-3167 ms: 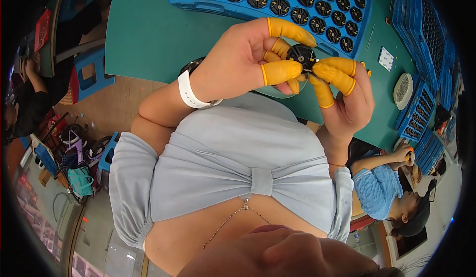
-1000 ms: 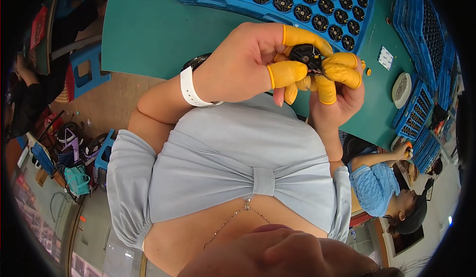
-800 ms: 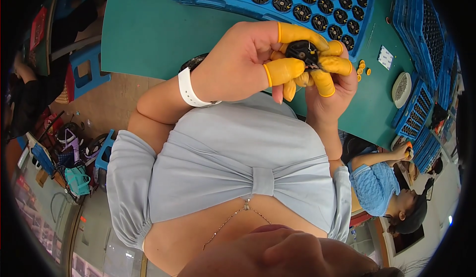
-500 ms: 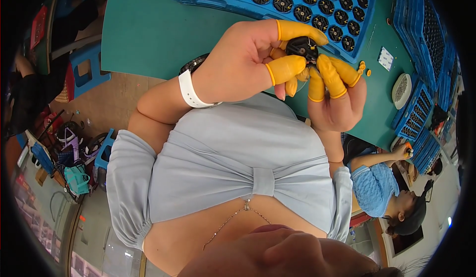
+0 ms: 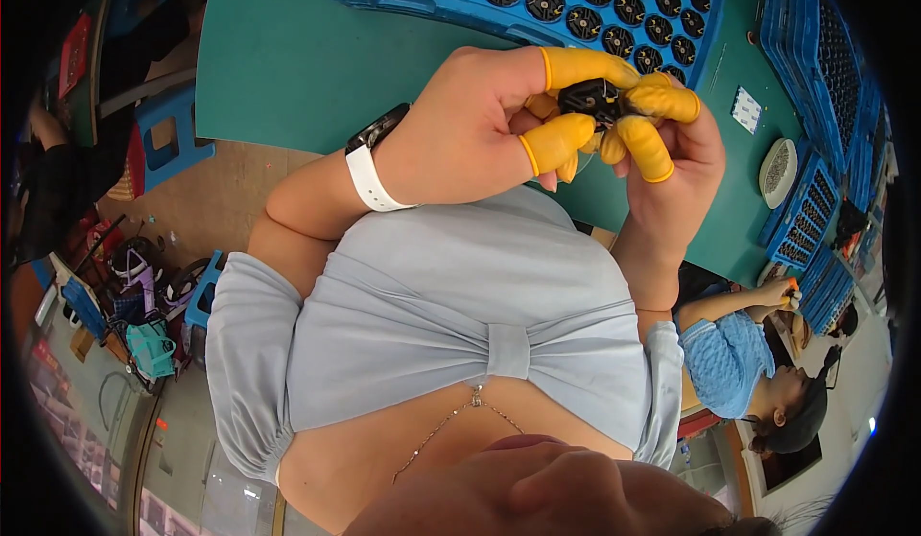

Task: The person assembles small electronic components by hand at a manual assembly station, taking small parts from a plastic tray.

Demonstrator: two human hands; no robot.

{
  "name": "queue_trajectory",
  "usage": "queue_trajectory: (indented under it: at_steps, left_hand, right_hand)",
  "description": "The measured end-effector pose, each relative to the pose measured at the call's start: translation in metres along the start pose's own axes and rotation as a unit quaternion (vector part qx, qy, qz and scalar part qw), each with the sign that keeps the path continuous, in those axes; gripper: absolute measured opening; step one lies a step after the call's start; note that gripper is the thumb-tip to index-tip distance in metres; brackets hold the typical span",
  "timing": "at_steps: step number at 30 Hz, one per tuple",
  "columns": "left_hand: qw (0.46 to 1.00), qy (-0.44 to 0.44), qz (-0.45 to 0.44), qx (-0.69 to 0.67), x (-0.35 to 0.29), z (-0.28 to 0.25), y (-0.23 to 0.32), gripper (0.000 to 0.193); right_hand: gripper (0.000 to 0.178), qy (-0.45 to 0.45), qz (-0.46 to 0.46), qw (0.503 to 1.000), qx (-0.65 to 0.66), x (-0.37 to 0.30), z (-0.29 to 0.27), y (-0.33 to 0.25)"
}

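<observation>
My left hand (image 5: 480, 124), with yellow finger cots, grips a small black round part (image 5: 592, 102) between thumb and fingers. It looks like the parts in the blue tray (image 5: 422, 4). My right hand (image 5: 672, 133), also in yellow finger cots, closes its fingertips at the right side of that part. What lies between those right fingertips, perhaps a thin wire, is too small to make out. Both hands are above the near edge of the green table, just in front of the tray. Part of the black piece is hidden by my fingers.
On the green table (image 5: 278, 57) lie a small white packet (image 5: 745, 111) and a white oval dish (image 5: 778, 174) of tiny pieces. Stacked blue trays (image 5: 811, 66) stand along the right. A co-worker in a blue top (image 5: 729, 363) sits at the right.
My right hand has turned and its fingers have risen to the right side of the part. The black part has tilted in my left hand, which has shifted slightly.
</observation>
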State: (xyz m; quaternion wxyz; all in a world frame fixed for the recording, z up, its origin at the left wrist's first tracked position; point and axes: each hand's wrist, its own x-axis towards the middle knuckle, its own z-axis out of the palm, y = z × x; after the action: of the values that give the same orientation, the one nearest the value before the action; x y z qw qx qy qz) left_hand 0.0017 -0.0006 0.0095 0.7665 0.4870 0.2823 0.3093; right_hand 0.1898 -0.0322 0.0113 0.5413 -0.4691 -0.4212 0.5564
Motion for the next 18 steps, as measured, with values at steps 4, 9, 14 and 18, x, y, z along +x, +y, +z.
queue_trajectory:
  at_steps: [4,9,14,18]
  left_hand:
    - [1.0,-0.004,-0.011,0.023,0.0,-0.001,0.0,0.041]
    - [1.0,-0.008,-0.019,0.022,-0.001,0.001,-0.001,0.041]
    - [1.0,-0.007,-0.026,0.014,0.001,0.002,-0.001,0.041]
    - [1.0,0.003,-0.028,0.005,0.001,0.002,-0.005,0.041]
  right_hand:
    - [0.02,-0.019,0.042,0.999,0.001,0.003,-0.002,-0.005]
    - [0.022,-0.027,0.023,0.999,-0.039,0.002,-0.004,-0.005]
    - [0.022,-0.022,0.028,0.999,-0.013,0.0,-0.003,0.0]
    - [0.021,-0.031,0.017,0.999,-0.006,-0.001,-0.001,0.007]
